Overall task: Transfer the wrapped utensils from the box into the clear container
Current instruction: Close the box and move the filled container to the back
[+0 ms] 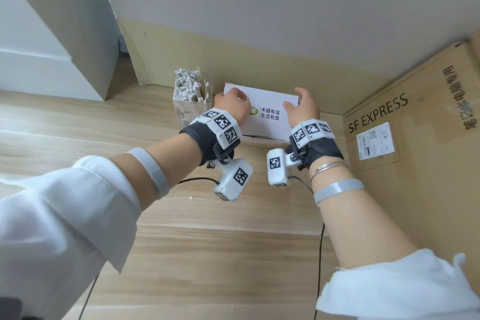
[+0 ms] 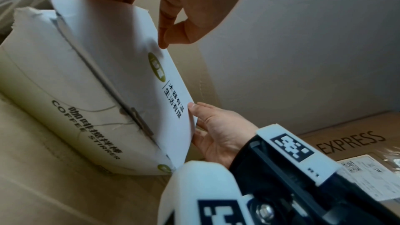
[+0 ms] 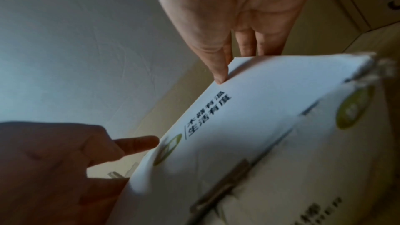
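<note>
My left hand (image 1: 232,107) and right hand (image 1: 301,109) pinch the box (image 1: 267,118) flap's corners; light, bendy card, best held by its edges.

raised box flap (image 1: 262,109) blocks the opening — container (image 1: 191,101) crowds left.

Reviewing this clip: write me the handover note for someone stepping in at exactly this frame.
Left hand: fingers curled over the left end of the white box's raised top flap, gripping it.
Right hand: holds the flap's right end, thumb on the printed face, fingers behind.
The box, printed COFFEE STIRRER, sits on the wooden surface against the wall. The clear container stands just to its left, already packed with upright wrapped utensils.
Done: flap lifted.
Left: open the box fully, take out the remaining utensils, put them into the container. Box contents not visible.
</note>
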Demonstrator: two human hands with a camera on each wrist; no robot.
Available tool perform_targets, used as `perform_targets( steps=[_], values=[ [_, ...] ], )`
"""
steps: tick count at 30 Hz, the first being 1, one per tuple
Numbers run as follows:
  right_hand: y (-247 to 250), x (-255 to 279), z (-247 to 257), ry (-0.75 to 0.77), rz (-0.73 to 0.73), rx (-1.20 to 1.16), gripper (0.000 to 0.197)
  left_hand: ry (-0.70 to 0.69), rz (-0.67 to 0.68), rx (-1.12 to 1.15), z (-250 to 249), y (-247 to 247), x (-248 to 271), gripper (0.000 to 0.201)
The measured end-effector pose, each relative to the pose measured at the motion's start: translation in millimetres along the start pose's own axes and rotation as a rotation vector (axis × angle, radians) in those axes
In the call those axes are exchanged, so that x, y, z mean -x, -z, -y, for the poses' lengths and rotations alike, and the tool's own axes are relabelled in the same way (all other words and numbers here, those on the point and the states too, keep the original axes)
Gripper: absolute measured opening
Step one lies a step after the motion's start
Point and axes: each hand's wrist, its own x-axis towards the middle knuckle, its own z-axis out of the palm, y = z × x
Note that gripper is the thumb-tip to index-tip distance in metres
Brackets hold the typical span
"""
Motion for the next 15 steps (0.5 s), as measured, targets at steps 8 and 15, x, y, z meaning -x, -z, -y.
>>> perform_targets(
  steps=[8,15],
  values=[
    [-15,-14,-4,0.025,0.053,0.033,0.044,0.000,0.009,-0.048,5,-7,-13,0.041],
    [-15,-13,-4,0.008,0.055,0.014,0.046,-0.034,-0.007,-0.106,5,-9,-7,0.049]
  ],
)
